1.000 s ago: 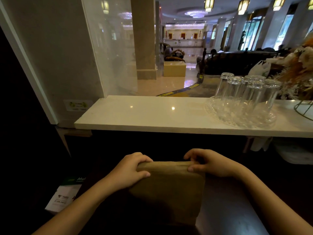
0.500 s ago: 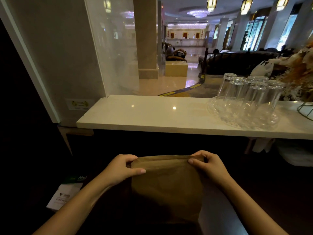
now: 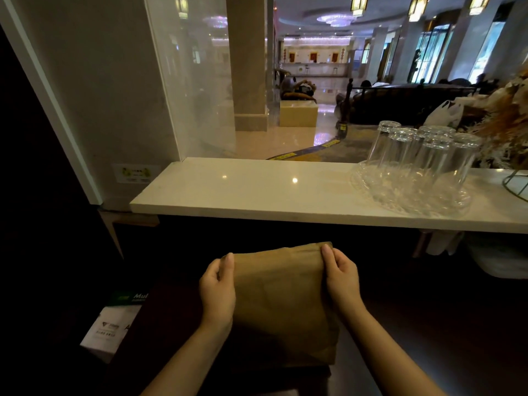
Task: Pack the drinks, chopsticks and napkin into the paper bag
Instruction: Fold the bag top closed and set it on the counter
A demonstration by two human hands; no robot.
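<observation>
Head view is showing the paper bag standing upright between the left hand and right hand, each gripping one top corner, equally near.

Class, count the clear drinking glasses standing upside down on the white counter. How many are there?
5 visible, clustered on the glass tray at the counter's right end: back left, back middle, back right, front middle, front right. Overlap may hide more.

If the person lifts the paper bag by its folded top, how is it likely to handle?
The paper bag looks thin and creased, so probably floppy, its top buckling. The left hand and right hand pinch opposite top corners, which may steady it. It stands fairly tall, so it might tip.
</observation>
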